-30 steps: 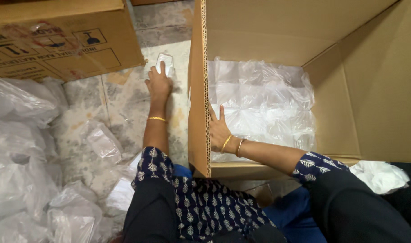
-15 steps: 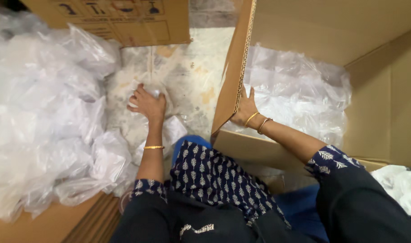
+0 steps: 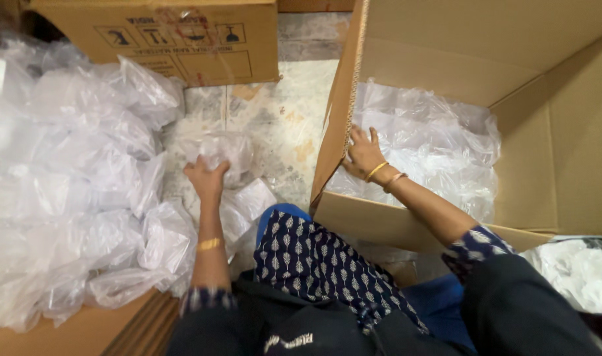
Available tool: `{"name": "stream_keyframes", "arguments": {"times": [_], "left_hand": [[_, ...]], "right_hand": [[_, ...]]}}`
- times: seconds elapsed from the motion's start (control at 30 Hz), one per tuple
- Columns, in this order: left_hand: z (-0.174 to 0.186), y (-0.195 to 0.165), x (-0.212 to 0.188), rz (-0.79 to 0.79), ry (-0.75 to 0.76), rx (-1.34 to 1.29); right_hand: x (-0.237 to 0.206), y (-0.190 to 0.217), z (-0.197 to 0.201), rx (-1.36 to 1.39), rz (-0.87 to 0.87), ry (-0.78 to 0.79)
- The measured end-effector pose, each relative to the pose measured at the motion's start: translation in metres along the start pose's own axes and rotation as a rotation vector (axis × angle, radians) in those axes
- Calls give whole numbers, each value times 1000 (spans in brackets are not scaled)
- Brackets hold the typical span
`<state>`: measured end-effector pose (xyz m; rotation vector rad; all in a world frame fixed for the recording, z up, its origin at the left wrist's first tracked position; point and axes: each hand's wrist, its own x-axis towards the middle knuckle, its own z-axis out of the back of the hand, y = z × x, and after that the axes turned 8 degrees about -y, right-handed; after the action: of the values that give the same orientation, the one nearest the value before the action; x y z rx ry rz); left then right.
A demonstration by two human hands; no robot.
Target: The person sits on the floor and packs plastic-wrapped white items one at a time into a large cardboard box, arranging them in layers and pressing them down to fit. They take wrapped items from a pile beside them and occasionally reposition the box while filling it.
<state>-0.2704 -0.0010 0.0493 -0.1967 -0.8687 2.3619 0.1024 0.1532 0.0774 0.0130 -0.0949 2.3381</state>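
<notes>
My left hand [image 3: 205, 177] is closed around a clear plastic bag [image 3: 223, 153] lying on the mottled floor [image 3: 284, 112], beside a big heap of similar clear bags [image 3: 70, 171] on the left. A gold bangle shows on that wrist. My right hand [image 3: 363, 155] reaches inside the large open cardboard box [image 3: 446, 66] and rests with spread fingers against its left wall, next to the clear plastic bags [image 3: 432, 145] filling its bottom. Two bangles sit on the right wrist.
A closed cardboard carton [image 3: 182, 39] with printed handling symbols stands at the top. A flat cardboard sheet [image 3: 90, 326] lies at bottom left. White crumpled plastic [image 3: 574, 267] shows at the right edge. My patterned dark clothing fills the bottom middle.
My left hand has drawn back from the far floor toward me and now grips a clear bag. The view shifted left, showing more of the bag heap. The right hand stays inside the box.
</notes>
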Motion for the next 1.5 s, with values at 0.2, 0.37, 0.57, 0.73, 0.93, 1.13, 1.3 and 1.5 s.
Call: {"name": "stream_keyframes", "arguments": {"times": [0.2, 0.37, 0.57, 0.73, 0.93, 1.13, 1.3, 1.5], "left_hand": [[51, -19, -108, -261, -187, -957], [53, -53, -213, -470, 299, -936], [39, -70, -206, -1185, -284, -966], [39, -70, -206, -1002, -572, -600], [44, -80, -217, -1109, -458, -874], [54, -84, -231, -1222, -584, -491], [48, -100, -238, -1303, -434, -462], [6, -155, -237, -981, -3, -962]], "right_hand": [[-90, 34, 119, 983, 270, -750], [-137, 82, 163, 1237, 612, -720], [-155, 73, 167, 1463, 458, -1046], [-119, -9, 132, 1064, -70, -1083], [18, -98, 36, 737, -495, -649], [74, -51, -21, 555, -726, 98], [33, -29, 42, 558, -301, -107], [-83, -35, 134, 1770, 578, 174]]}}
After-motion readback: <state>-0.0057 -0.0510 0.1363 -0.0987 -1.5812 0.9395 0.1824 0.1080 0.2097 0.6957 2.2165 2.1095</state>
